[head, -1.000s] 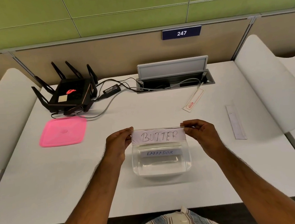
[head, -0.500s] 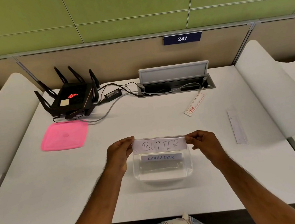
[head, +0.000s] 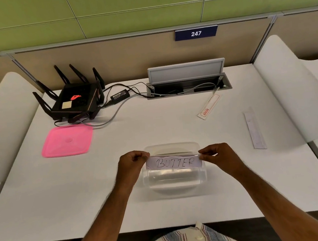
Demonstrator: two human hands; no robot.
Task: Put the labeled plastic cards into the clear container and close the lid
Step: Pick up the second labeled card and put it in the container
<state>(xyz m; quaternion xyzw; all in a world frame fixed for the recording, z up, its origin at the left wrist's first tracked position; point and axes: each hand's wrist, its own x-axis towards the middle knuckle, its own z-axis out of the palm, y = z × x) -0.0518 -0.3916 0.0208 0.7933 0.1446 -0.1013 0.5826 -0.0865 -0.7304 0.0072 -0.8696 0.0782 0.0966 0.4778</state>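
Left hand (head: 132,163) and right hand (head: 219,156) pinch opposite ends of BUTTER card (head: 174,162), held level over clear container (head: 175,178) at near-centre table. Step, by judgement: dropping card in. Next: release both ends together, then fetch pink lid (head: 67,140), far left.

The clear container's (head: 175,178) mouth is spanned by the BUTTER card (head: 173,162), pinched at each end. Open table (head: 155,128) is left behind it. The pink lid (head: 67,141) lies far left, the router (head: 74,100) beyond; another card (head: 255,130) lies right.
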